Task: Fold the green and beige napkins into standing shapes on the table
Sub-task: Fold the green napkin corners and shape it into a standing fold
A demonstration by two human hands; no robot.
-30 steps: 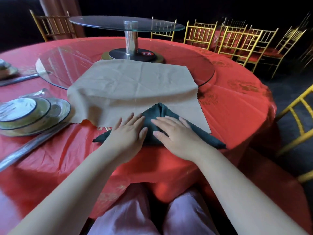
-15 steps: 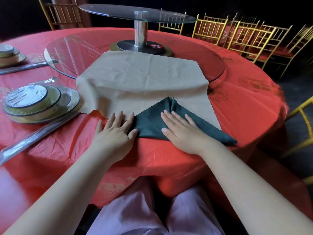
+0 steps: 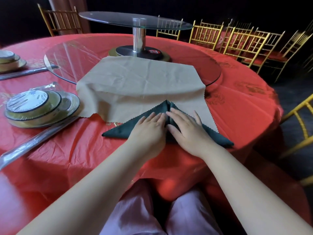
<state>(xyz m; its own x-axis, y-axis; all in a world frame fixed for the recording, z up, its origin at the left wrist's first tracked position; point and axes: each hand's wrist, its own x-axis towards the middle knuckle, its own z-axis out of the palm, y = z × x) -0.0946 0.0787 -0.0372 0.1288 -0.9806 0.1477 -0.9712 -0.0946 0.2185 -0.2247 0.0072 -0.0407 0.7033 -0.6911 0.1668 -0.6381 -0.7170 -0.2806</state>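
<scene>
Far to the left of the hands sits a stack of plates (image 3: 33, 106) wrapped in clear plastic. A long shiny wrapped thing (image 3: 39, 139) lies beside it. It runs off the picture's edge, and I can't tell what it is.

The left hand (image 3: 149, 130) lies flat with straight fingers. It presses down on the green napkin (image 3: 122, 131) and grips nothing. The green napkin is right under both hands, near the edge of the desk (image 3: 71, 160). It is folded into a flat, wide triangle with a line up the middle. The right hand (image 3: 187, 130) is flat and open too, pressing the other half, its fingertips almost touching the left ones.

Past the fingertips, the beige napkin (image 3: 140, 85) is spread out with no folds made, partly up on the glass turning plate (image 3: 67, 61). Off to the right of the hands stand gold chairs (image 3: 245, 43).

I think the job is only just begun. The green napkin has its first folds but lies flat, not standing. The beige one looks untouched.

The hands hide the middle of the green napkin, so I can't see how many layers it has. The green tip covers part of the beige napkin's near edge.
</scene>
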